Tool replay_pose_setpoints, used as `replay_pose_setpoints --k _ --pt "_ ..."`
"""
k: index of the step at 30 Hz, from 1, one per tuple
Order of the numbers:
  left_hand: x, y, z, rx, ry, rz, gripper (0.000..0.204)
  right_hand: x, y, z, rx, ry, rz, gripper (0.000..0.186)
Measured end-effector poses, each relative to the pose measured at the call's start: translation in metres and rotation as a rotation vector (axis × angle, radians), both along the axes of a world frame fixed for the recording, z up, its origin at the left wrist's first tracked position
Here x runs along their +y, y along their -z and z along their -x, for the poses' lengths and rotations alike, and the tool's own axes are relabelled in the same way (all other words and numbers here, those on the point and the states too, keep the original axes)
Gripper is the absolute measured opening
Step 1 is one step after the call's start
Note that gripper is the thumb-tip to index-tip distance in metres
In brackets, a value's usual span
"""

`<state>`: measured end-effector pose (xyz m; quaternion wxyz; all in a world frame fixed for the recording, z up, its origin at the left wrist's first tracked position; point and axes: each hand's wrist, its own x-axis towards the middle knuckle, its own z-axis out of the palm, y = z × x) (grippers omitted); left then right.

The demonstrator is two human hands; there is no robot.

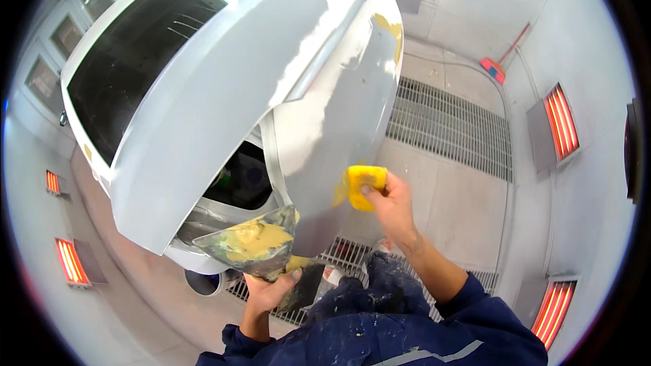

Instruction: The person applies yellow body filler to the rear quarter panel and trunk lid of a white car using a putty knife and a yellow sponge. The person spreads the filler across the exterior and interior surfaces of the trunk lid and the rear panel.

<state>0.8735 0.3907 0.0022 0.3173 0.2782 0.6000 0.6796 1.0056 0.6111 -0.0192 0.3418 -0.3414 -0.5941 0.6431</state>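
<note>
Both closed: your right hand [395, 208] pinches yellow spreader [359, 198] by car's rear [339, 122], left hand [266, 294] grips filler board [270, 265]. Likely spreading; next stroke wants even pressure.

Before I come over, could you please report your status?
Left hand holding putty-covered board; right hand gripping yellow spreader. Spreader near grey car panel, contact unclear. No obstruction visible between them.

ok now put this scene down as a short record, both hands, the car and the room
left hand: holding a board with yellow paste
right hand: gripping a yellow spreader by the car's rear; contact unclear
car: white and grey body, dark rear window
walls: glowing red heaters on both sides
floor: metal gratings
</note>
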Motion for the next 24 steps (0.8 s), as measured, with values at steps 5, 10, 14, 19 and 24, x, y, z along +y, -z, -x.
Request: replay_pose_setpoints --k 5,10,14,19,24 --pt "-0.001 0.007 0.002 0.15 0.173 0.035 0.043 0.021 -0.016 -0.001 0.155 -0.063 -0.026 0.019" --pt "0.009 0.001 0.008 0.19 0.269 0.136 0.045 0.064 -0.029 0.017 0.19 -0.105 -0.045 0.02" --pt "0.001 0.018 0.009 0.085 0.253 0.163 0.049 0.076 -0.048 0.043 0.268 -0.166 -0.217 0.021" --pt "-0.001 0.051 0.013 0.627 0.264 0.204 0.04 0.047 -0.079 0.082 0.286 -0.308 -1.172 0.033" --pt "0.009 0.052 0.014 0.608 0.248 0.193 0.039 0.02 -0.088 0.122 0.364 -0.295 -1.577 0.032"
